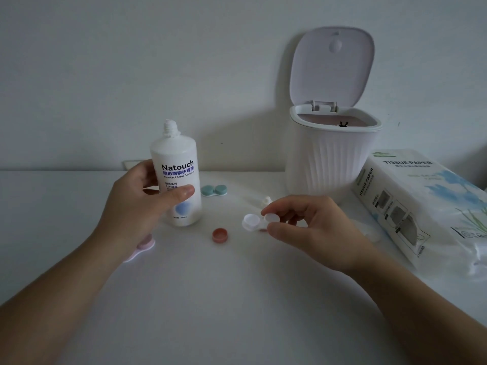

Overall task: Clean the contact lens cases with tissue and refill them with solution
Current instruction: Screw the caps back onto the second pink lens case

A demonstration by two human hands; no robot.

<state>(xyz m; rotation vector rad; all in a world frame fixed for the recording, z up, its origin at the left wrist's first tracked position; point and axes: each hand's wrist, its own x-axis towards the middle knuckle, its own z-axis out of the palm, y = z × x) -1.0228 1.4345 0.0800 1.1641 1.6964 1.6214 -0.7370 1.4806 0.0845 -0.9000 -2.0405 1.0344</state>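
- White plastic solution bottle (pixel 176 177), uncapped and upright on the pale counter (pixel 237 299), is being gripped by the left hand (pixel 139 198), thumb across the label, fingers curled behind.
- Clear double-well lens case (pixel 257 222) is being pinched at its right well by the right hand (pixel 305 219), just off the counter, its long axis running left to right.
- Judging by this, the open left well is lying right of and lower than the bottle's nozzle, so the bottle will need tipping rightward over it.
- Salmon round cap (pixel 220 235) is sitting between the hands; a teal capped case (pixel 214 191) is resting behind the bottle.
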